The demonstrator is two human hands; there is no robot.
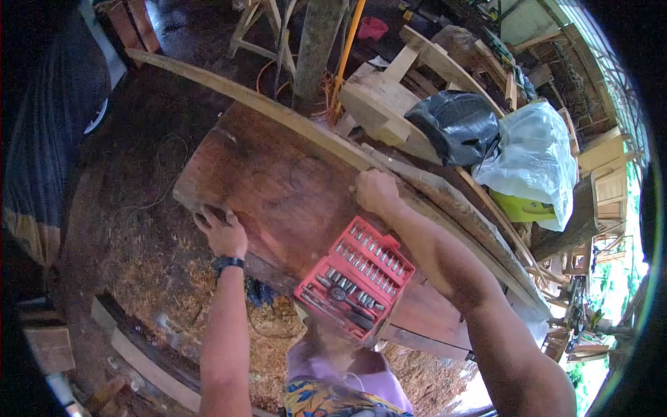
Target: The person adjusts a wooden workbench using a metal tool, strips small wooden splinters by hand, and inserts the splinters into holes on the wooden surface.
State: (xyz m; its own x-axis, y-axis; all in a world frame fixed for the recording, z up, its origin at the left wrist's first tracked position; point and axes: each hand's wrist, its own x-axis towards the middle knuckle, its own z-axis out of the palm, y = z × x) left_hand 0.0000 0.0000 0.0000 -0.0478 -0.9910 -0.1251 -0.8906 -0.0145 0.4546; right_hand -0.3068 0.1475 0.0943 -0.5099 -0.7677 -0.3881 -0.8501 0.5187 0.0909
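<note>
A broad reddish-brown wooden board lies in front of me. My left hand rests at its near left edge, fingers spread, with a dark band on the wrist. Near the board's far edge, beside a long pale plank, my right hand is closed with the fingers curled under. Whatever it may hold is hidden. Between my forearms an open red socket set case sits on the board. Rows of silver sockets fill one half, and a ratchet handle lies in the other.
Beyond the plank stand a wooden frame, a black plastic bag and a clear plastic bag over something yellow-green. A post rises behind. Wood shavings cover the ground, where a curved timber piece lies at lower left.
</note>
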